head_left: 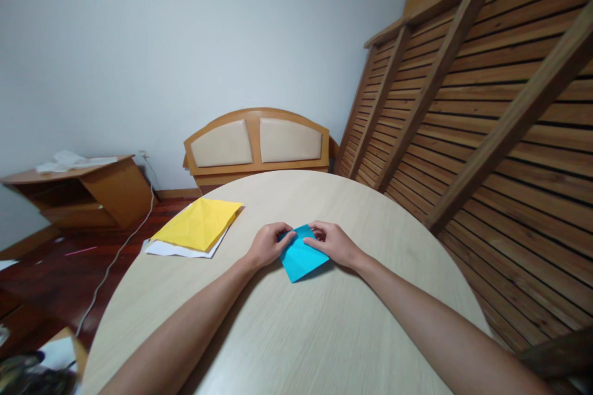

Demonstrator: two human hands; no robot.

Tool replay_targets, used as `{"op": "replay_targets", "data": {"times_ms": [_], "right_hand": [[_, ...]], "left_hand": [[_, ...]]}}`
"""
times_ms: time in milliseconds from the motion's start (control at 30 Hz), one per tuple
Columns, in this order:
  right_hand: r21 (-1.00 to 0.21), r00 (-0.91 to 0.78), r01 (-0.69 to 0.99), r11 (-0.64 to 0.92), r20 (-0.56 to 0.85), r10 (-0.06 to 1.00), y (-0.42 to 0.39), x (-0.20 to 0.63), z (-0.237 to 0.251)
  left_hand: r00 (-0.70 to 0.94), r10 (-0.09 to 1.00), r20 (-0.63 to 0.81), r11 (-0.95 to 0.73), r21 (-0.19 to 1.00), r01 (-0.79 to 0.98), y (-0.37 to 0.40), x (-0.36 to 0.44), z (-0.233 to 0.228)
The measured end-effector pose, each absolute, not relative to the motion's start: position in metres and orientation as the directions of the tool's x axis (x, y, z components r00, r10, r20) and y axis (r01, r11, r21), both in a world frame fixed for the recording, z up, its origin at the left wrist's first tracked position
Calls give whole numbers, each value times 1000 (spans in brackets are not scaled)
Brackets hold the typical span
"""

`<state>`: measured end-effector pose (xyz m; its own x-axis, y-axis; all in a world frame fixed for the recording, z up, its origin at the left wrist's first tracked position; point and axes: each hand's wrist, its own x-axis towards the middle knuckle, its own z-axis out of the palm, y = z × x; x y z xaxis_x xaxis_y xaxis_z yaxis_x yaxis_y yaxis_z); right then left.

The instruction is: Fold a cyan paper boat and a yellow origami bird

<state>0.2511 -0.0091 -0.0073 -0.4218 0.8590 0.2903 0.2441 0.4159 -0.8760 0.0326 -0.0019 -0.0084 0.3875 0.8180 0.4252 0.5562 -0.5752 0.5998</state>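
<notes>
On round pale wood-grain table (287,333), L hand (267,245) & R hand (334,243) both pinch creased blue paper (301,256) w/ fingertips.

— Blue paper (300,257): colour, shape?
— Bright turquoise, creased, folded to a kite-like form, one corner pointing toward the near edge.
— Position?
— Flat on the round table (296,333), about mid-width, far corners pinned under fingers.

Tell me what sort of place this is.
Probably a room in a home, perhaps a bedroom: a padded wooden headboard leans on the wall, slatted wooden bed frames stand beside it, and a low wooden cabinet sits left.
</notes>
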Motion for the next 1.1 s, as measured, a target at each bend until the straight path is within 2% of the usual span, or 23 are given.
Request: {"op": "replay_targets", "data": {"times_ms": [167,433,600,733,867,967,1033,1100], "right_hand": [[-942,-461,120,314,228,858,-8,251,-10],[-941,-439,110,320,242,865,-8,248,-10],[-934,-462,136,329,234,856,-8,247,-9],[-923,-457,153,352,250,853,-9,250,-4],[-911,-451,212,354,231,862,-7,256,-3],[-873,-440,291,391,241,865,-3,260,-7],[-829,-418,363,426,264,869,0,262,-12],[-769,-397,442,462,294,870,2,264,-16]], "left_hand": [[286,843,456,-527,592,609,-2,32,-7],[277,839,467,-530,594,605,-1,33,-9],[301,841,449,-526,554,645,-2,33,-9],[248,862,442,-482,560,674,1,31,-12],[222,887,406,-430,544,721,6,28,-15],[229,901,368,-396,484,780,5,26,-14],[257,879,402,-426,420,801,3,26,-13],[339,817,466,-525,358,772,0,28,-11]]}}
